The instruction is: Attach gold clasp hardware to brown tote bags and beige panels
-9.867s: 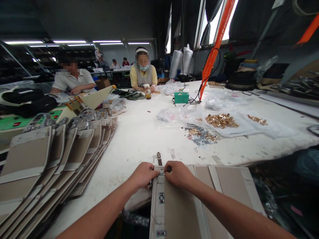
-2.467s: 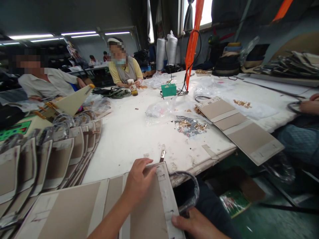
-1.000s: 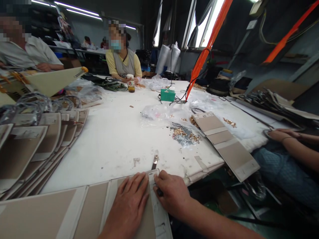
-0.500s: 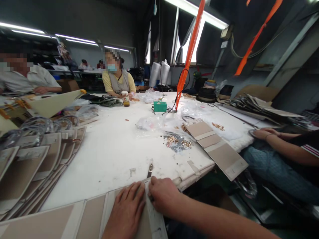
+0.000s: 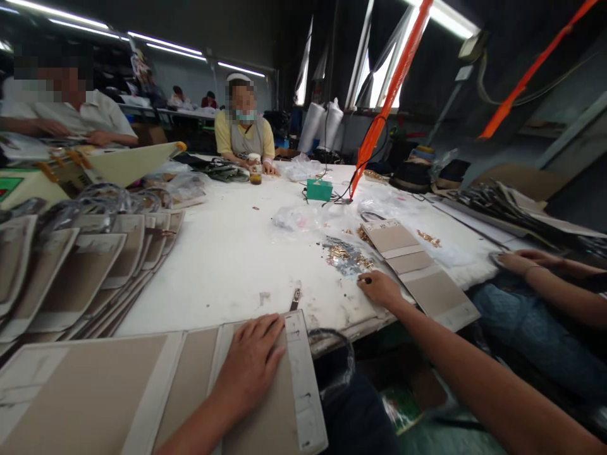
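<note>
My left hand (image 5: 253, 357) lies flat, fingers stretched, on a beige bag panel (image 5: 128, 379) with pale strips, spread across the table's near edge. A plastic-wrapped handle (image 5: 348, 354) curves out from the panel's right side. Past its far edge pokes a dark strap with a metal fitting (image 5: 296, 297). My right hand (image 5: 382, 289) is closed beside a pile of small gold and grey metal pieces (image 5: 348, 258). A small dark end shows at its fingers; what it belongs to is hidden.
Stacked bag panels with wrapped handles (image 5: 95, 265) stand at left. Another panel (image 5: 417, 265) overhangs the table edge at right, near a co-worker's hands (image 5: 526, 260). A green box (image 5: 319, 189), an orange strip (image 5: 389, 95) and plastic bags (image 5: 296, 218) are farther back. Two people sit across the table.
My right hand has left the panel's edge and moved right and forward to the metal pieces. My left hand stays on the panel. The camera's view has shifted.
</note>
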`<state>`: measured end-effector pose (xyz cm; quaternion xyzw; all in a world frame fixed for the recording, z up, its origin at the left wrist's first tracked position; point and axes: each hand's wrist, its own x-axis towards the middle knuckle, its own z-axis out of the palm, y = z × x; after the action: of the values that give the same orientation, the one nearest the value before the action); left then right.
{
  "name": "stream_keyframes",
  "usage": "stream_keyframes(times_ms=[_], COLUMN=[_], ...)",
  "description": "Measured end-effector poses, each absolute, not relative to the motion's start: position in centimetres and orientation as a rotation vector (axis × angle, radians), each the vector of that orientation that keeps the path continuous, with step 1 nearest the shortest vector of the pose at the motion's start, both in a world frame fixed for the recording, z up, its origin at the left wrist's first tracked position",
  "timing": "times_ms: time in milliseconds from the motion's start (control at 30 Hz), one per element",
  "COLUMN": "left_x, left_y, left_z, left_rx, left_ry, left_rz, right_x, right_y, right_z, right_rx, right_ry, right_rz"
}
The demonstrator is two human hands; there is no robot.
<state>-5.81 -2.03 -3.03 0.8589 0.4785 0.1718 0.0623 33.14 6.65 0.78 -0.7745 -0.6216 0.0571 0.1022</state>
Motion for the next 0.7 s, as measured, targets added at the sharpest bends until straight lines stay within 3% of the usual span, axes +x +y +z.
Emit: stream_keyframes(times_ms=[167, 400, 700], left_x=[-5.2, -5.1, -5.2], left_y=[-2.6, -3.0, -3.1], left_z=[-2.0, -1.6, -1.7], left_rx=[2.529, 2.497, 2.474], left_ry=[1.450, 1.437, 1.453], left_rz=[0.474, 0.494, 0.522], right_x=[33.8, 32.2, 17.9], right_y=[7.6, 7.4, 3.0], right_z=[-0.3, 2.2, 4.5], right_rx=[-2.270, -2.119, -1.426], right_ry=[-1.915, -2.062, -2.184], right_rz=[0.200, 0.310, 1.090])
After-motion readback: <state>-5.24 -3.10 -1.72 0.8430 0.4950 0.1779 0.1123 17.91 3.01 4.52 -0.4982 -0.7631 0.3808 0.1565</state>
